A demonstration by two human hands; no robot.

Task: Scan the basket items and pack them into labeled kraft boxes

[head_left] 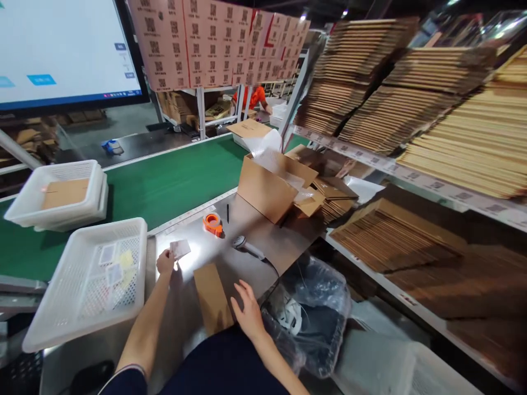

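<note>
My left hand (165, 262) is closed on the edge of a small flat packet (180, 249), held above the shiny metal table (173, 323). What is inside the packet is too small to tell. My right hand (248, 310) hovers with fingers apart and nothing in it, just right of a flat brown cardboard piece (213, 299) lying on the table. Left of my left hand stands a white plastic basket (142, 263) with several small packets (114, 273) in it. An orange tape dispenser (213, 224) and a white handheld scanner (248, 247) lie beyond my hands.
A green conveyor belt (177, 178) runs behind the table, carrying stacked white baskets (101, 189). An open cardboard box (263, 186) with clear wrap stands at the back. Shelves of flat cartons (411, 236) rise on the right, above a plastic-lined bin (329, 312). A person in orange (257, 97) is in the distance.
</note>
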